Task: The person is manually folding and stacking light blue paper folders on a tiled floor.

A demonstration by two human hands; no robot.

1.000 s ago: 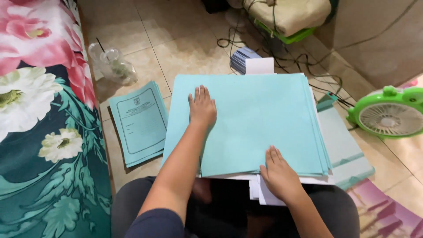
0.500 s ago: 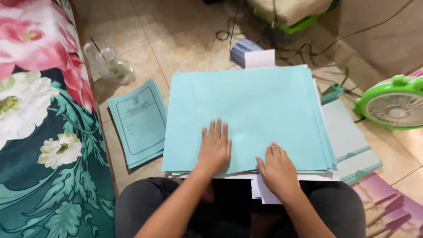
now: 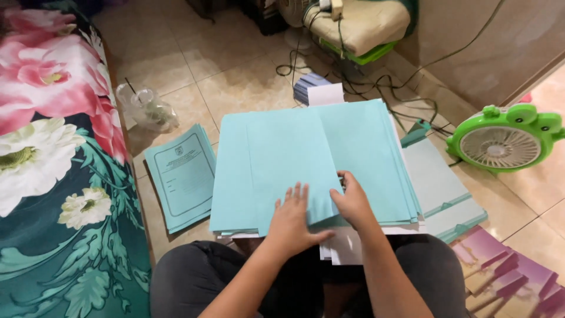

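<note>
A flowered bedspread (image 3: 53, 176) hangs down the left side, and the tiled floor (image 3: 235, 70) serves as the working place, since the person sits on it with legs folded under the papers. A wide stack of light blue folders (image 3: 306, 159) rests across the lap and floor, squared up so its near edge sits within easy reach. A smaller printed blue pile (image 3: 179, 176) lies apart to the left, seemingly sorted aside. A green fan (image 3: 503, 144) stands to the right. The left hand (image 3: 294, 221) lies flat, fingers spread, pinning the top folder. The right hand (image 3: 353, 200) curls loosely, pinching that folder's edge to lift it.
</note>
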